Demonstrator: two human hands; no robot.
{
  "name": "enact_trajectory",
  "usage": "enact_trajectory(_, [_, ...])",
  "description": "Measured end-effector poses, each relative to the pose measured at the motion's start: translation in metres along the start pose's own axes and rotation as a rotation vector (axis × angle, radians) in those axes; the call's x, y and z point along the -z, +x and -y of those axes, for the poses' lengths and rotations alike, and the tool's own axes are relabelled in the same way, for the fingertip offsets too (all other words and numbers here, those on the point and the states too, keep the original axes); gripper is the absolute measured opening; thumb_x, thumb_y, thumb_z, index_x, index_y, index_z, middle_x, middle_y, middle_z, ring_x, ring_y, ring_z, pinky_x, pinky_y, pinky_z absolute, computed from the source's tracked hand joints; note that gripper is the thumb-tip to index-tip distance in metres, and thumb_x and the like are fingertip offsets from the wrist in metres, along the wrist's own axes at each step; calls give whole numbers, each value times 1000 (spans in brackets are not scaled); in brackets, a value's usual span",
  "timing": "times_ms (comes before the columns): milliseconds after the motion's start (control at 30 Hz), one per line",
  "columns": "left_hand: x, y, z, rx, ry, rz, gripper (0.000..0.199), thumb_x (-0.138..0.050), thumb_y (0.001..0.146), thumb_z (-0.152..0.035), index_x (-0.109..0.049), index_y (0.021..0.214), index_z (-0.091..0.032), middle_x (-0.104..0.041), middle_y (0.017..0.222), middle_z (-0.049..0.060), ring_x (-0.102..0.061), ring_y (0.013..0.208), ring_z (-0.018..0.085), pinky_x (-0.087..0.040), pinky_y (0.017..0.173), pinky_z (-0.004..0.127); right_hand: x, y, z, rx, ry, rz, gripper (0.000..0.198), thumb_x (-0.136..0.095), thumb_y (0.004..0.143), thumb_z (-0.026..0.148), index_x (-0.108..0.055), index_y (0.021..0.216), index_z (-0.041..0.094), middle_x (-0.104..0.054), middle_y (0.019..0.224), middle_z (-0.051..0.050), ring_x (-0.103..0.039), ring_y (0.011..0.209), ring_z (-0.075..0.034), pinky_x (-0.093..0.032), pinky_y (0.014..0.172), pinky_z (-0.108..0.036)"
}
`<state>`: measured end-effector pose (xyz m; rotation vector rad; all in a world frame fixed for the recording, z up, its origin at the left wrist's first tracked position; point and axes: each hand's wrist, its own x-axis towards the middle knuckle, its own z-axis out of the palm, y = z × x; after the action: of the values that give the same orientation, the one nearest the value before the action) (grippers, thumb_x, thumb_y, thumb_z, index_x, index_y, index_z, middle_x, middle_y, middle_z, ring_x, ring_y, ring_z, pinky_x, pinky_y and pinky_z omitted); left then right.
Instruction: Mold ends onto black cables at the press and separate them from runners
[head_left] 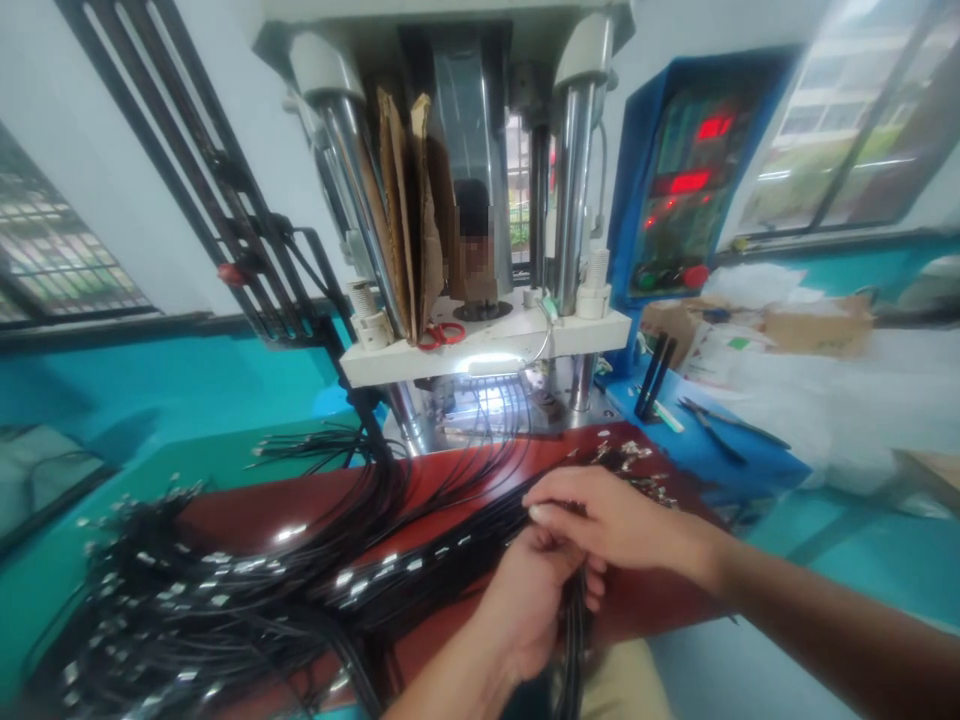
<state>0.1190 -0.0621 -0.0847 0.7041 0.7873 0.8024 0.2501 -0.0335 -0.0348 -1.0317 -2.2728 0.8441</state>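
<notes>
My left hand [525, 605] is closed around a bundle of black cables [574, 650] that hangs down toward my lap. Bent over the top of that bundle, my right hand [600, 515] has its thumb and fingers closed together and touches the left one; the cable ends between them are mostly hidden. Just behind both hands, more black cables [465, 530] lie lengthwise on a dark red table [300, 515]. A large heap of black cables [195, 610] with small shiny metal ends covers the left side.
A press with steel columns [575, 200] and a white plate [480, 345] stands ahead. Red-handled scissors [442, 335] and cardboard sheets [409, 220] rest on it. Right are a blue control box [682, 180] with red displays, and pliers-like tools [720, 430]. A person's head appears between the columns.
</notes>
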Motion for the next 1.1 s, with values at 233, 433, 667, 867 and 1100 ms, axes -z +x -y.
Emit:
enact_trajectory(233, [11,-5,-2,32,-112,-104,24,-65,83,-22,-58,103,-11,-64,84,7,-63,67,15,-51,65,28,15,60,-66,-194,-488,-99,32,-39,99,26,-69,102,16,-70,96,-8,-65,88,-17,-48,77,-26])
enact_trajectory(433, [14,-11,-1,18,-102,-116,21,-65,84,-25,-58,98,-11,-61,79,4,-61,62,12,-49,58,24,6,107,-102,-264,-718,-108,19,-62,87,30,-69,90,13,-66,99,-13,-59,100,-25,-44,85,-32])
enact_trajectory(667, [14,-14,-3,5,-63,-155,19,-66,83,-26,-57,93,-13,-57,76,1,-59,58,11,-49,54,24,34,73,-80,-218,-853,-71,17,-55,88,18,-67,97,10,-64,105,-18,-57,105,-31,-42,86,-41])
enact_trajectory(867, [13,-16,-4,49,-4,-126,24,-68,81,-30,-56,94,-15,-56,72,-1,-58,54,11,-47,52,24,68,14,-74,-291,-693,22,22,-60,80,20,-70,99,16,-70,88,-9,-66,79,-22,-46,66,-29])
enact_trajectory(1100, [10,-17,-6,56,38,-90,20,-67,81,-30,-55,88,-15,-56,75,-1,-53,51,8,-42,47,21,13,-49,-56,-507,474,-336,42,-57,86,30,-57,127,16,-55,52,5,-43,37,-9,-31,38,-22])
